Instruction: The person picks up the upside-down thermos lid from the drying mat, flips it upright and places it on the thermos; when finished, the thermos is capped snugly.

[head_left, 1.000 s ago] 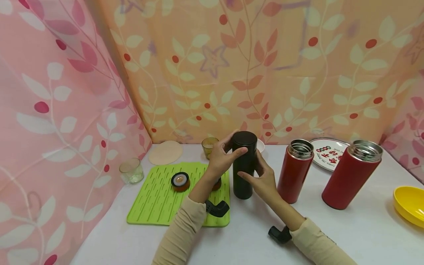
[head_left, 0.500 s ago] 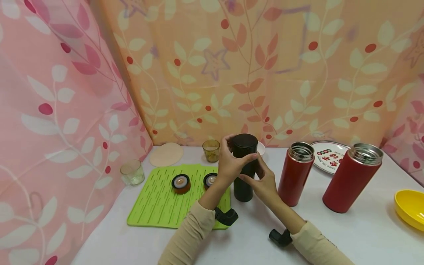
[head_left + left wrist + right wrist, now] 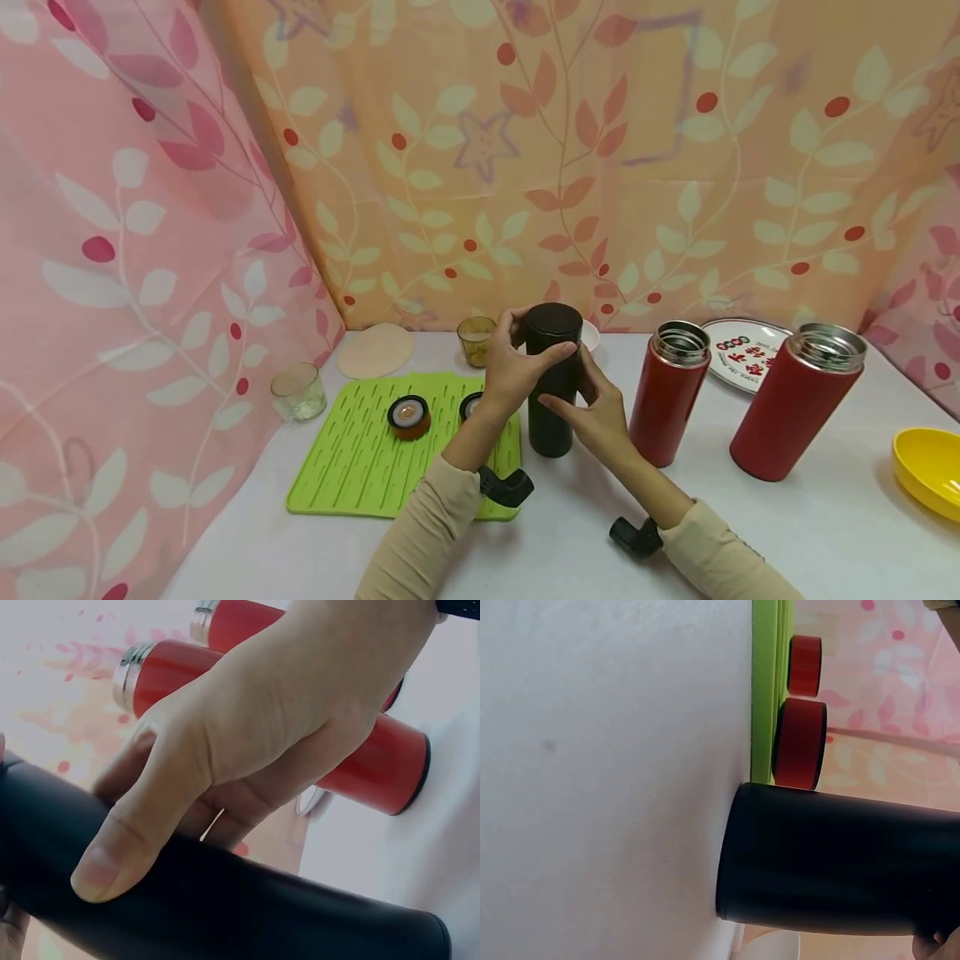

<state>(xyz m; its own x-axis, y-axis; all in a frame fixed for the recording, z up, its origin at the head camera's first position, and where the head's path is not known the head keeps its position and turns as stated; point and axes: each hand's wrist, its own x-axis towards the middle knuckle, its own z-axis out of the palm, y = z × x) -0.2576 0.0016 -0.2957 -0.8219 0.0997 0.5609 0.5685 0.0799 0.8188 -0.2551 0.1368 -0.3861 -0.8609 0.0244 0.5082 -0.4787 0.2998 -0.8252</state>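
A black thermos flask point(image 3: 551, 429) stands upright on the white table beside the green mat. My left hand point(image 3: 513, 371) grips it near the top, thumb across the front and fingers behind. Lower down, my right hand point(image 3: 600, 417) holds the body from the right side. The left wrist view shows that right hand point(image 3: 255, 712) with its thumb point(image 3: 112, 870) laid along the black wall. In the right wrist view the flask's base point(image 3: 735, 855) meets the table. Two lids, the left one point(image 3: 408, 417) and the other point(image 3: 468, 406) partly behind my left wrist, lie on the mat.
The green ridged mat point(image 3: 337, 475) lies to the left. Two lidless red flasks, a narrower one point(image 3: 667, 408) and a wider one point(image 3: 795, 408), stand right. A clear glass point(image 3: 298, 392), an amber glass point(image 3: 476, 346), a printed plate point(image 3: 731, 375) and a yellow bowl point(image 3: 930, 475) surround them.
My left hand has shifted rightward around the flask's upper part, its thumb reaching farther across, then eased slightly back. The second lid has come into view. The right hand stays nearly still.
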